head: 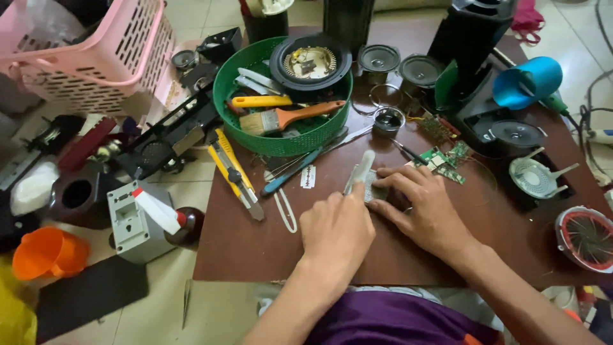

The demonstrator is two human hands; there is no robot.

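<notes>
Small grey piece (375, 190): lay on the bench (255, 243), pinned flat under the right hand (424, 207)'s spread fingers. Left hand (336, 231): closed around a pale tool (359, 171), long axis pointing away, tip just beside the piece's left.

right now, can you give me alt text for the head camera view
Two bare hands work at a dark brown table: the left hand grips a pale, pen-like tool while the right hand presses a small grey piece flat. Behind them sit a green round basket holding a paintbrush, loose speaker parts and circuit boards.
</notes>
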